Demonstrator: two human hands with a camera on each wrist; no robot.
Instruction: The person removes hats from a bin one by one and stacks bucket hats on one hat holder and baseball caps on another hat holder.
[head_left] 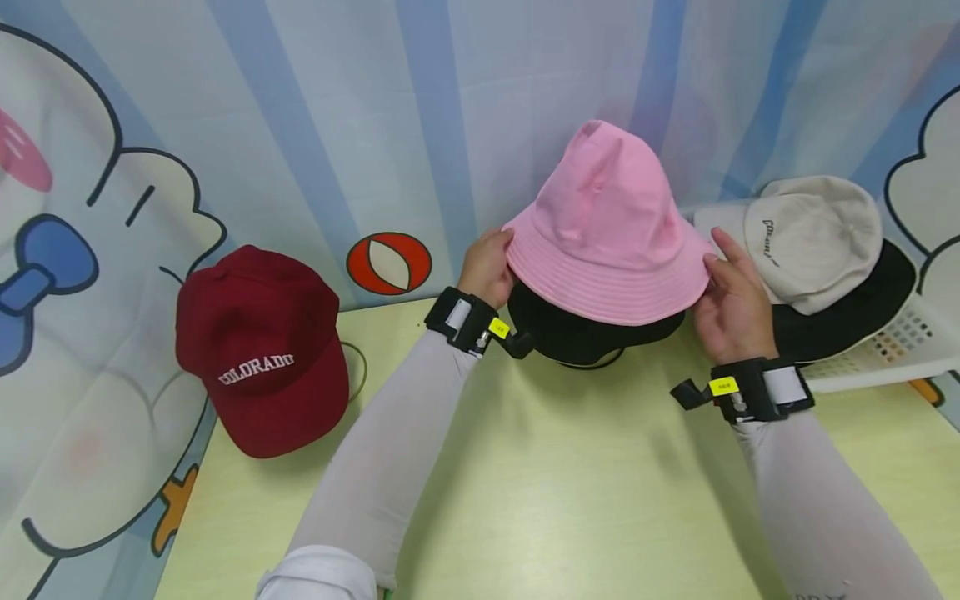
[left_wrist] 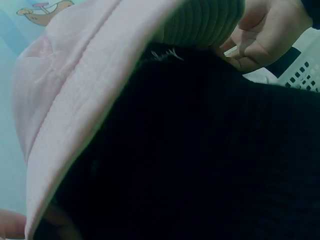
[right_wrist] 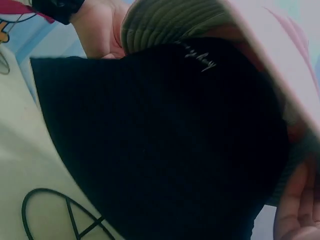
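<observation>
Both hands hold a pink bucket hat (head_left: 611, 208) by opposite sides of its brim. The left hand (head_left: 486, 268) pinches the left edge, fingers partly under it. On the other side, the right hand (head_left: 735, 312) grips the brim between thumb and fingers. Directly beneath sits a black bucket hat (head_left: 592, 325), its crown covered by the pink one in the head view. Small white lettering shows on the black hat (right_wrist: 165, 130) in the right wrist view. Part of a black wire base (right_wrist: 24, 212) shows below its brim.
A dark red cap (head_left: 262, 350) with COLORADO lettering stands at the left of the table (head_left: 585, 492). At the right, a white perforated basket (head_left: 892, 354) holds a cream cap (head_left: 825, 242) and a black hat (head_left: 825, 329). A printed cloth (head_left: 517, 100) hangs behind.
</observation>
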